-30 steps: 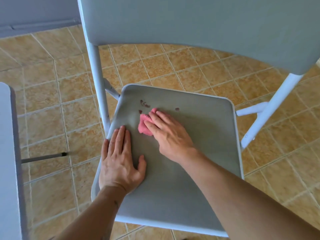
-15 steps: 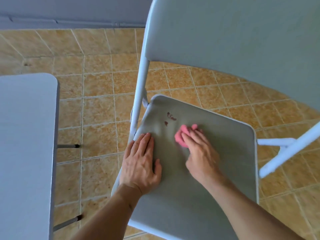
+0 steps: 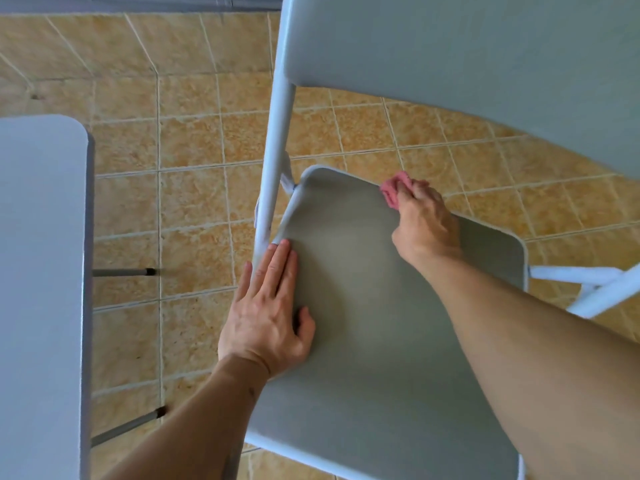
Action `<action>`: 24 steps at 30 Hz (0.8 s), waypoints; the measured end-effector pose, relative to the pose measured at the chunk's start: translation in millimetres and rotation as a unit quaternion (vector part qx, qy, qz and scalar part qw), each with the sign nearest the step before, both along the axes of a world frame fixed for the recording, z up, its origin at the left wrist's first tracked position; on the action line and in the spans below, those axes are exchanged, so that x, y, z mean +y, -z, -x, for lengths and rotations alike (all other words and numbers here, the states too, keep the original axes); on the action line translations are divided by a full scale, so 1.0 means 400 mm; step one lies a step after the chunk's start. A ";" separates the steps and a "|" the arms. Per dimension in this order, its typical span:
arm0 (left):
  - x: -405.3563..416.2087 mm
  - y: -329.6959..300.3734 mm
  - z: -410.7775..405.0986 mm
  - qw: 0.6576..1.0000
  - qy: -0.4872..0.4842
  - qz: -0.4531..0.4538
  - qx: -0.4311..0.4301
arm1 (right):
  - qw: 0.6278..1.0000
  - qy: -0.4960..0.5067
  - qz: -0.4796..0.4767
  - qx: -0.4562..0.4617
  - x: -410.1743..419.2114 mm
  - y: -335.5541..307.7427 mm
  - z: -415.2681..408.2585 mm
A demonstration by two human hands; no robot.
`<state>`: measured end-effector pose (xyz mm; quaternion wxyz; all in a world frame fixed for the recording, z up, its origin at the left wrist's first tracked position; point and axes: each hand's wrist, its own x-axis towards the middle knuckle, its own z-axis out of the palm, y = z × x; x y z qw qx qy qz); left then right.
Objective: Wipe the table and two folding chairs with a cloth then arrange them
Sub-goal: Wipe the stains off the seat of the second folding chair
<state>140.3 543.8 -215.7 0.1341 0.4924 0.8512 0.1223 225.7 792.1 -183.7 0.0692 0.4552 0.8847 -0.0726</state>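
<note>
At the chair seat [image 3: 363,306] rear edge, a soft, light pink cloth [image 3: 393,188] is bunched under closed right-hand fingers [image 3: 415,192]. Left hand [image 3: 266,317] is pressed flat, fingers together, steadying the seat's left edge; the desk [image 3: 38,271] lies further left.

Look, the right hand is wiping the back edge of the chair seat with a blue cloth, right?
Not quite. In the head view the cloth is pink, not blue. The rest holds: the right hand wipes it along the back edge of the chair seat.
</note>
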 end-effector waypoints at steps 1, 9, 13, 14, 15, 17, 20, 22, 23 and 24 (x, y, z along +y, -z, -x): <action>0.001 0.001 0.001 1.000 0.001 -0.001 0.001 | 1.000 0.002 0.003 0.023 -0.020 0.005 0.012; 0.007 0.013 0.004 1.000 -0.003 0.003 0.019 | 0.977 -0.180 0.019 0.116 -0.189 0.040 0.129; 0.011 0.007 0.001 1.000 -0.001 0.005 0.028 | 0.989 -0.103 -0.003 0.106 -0.117 0.051 -0.021; 0.011 0.006 0.001 1.000 0.000 0.005 0.030 | 0.992 -0.076 -0.016 0.102 -0.101 0.051 -0.084; 0.010 0.005 -0.001 0.999 0.000 0.006 0.031 | 0.994 -0.046 -0.032 0.095 -0.084 0.050 -0.155; 0.011 0.002 -0.006 0.999 0.000 0.005 0.033 | 0.995 0.020 -0.052 0.080 -0.059 0.041 -0.301; 0.016 0.002 -0.010 0.999 -0.004 -0.002 0.033 | 0.992 0.082 -0.073 0.056 -0.102 0.034 -0.434; 0.014 0.003 -0.008 0.999 0.000 -0.009 0.033 | 0.990 0.111 -0.076 0.047 -0.193 0.032 -0.446; 0.012 0.003 -0.007 0.999 0.003 -0.014 0.031 | 0.988 0.127 -0.067 0.051 -0.246 0.021 -0.434; 0.012 0.002 -0.004 0.999 0.004 -0.019 0.028 | 0.988 0.135 -0.052 0.057 -0.301 0.009 -0.413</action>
